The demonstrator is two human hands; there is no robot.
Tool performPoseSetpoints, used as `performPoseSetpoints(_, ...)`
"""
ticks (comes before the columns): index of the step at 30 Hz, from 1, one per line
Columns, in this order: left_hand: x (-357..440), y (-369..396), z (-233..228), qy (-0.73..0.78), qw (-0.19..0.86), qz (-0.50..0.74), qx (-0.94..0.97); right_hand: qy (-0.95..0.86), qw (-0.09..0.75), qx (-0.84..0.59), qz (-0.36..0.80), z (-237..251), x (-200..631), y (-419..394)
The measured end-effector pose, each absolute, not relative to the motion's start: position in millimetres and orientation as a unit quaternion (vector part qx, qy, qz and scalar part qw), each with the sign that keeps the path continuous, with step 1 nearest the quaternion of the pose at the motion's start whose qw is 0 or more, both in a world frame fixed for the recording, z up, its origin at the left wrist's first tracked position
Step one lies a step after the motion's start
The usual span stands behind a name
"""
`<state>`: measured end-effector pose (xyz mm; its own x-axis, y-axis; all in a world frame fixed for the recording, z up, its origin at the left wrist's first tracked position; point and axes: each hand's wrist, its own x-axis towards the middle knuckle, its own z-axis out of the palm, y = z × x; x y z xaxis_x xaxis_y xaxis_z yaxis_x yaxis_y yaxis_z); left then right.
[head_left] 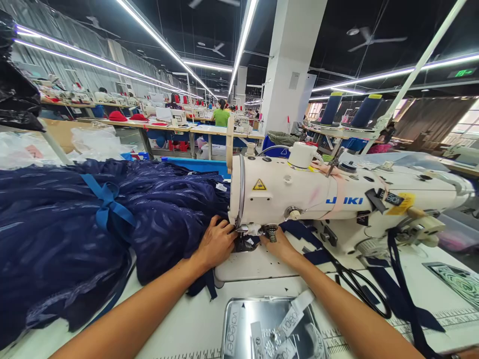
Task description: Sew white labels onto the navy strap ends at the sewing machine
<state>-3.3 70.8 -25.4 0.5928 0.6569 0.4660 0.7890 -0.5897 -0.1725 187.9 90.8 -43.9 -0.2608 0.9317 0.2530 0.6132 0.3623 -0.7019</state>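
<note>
A white sewing machine (277, 187) stands before me, its needle area low at the left end. Left of the presser foot (245, 243), my left hand (217, 243) has its fingers bent and closed on the edge of a navy garment (175, 209). My right hand (280, 247) reaches in from the right of the needle area; the machine's head hides its fingertips. A small white label (250, 241) shows by the foot. Navy fabric strips (303, 232) lie just beyond my right hand. The garment pile spreads left, with a blue ribbon bow (108, 204) on top.
A metal tray (234, 329) with loose white labels (294, 319) sits in front. Black scissors (359, 286) lie at right beside more navy strips (396, 299). Two thread cones (331, 108) stand behind the machine. Other sewing tables and people fill the background.
</note>
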Motion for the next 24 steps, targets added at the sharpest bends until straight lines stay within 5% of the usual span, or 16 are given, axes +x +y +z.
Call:
performPoseSetpoints(12, -3.8, 72.9, -26.5, -0.419, 0.174, -0.177, -0.873, -0.748, 0.319, -0.523, 0.254, -36.2, 187.8, 86.9)
performPoseSetpoints(17, 1.7, 69.2, -25.4, -0.469, 0.143, -0.174, -0.854, -0.813, 0.305, -0.421, 0.263, -26.7, 198.6, 77.3)
performPoseSetpoints(24, 5.8, 10.6, -18.0, -0.468, 0.091, -0.207, -0.854, -0.904, 0.184, -0.380, 0.069, -27.6, 205.6, 69.2)
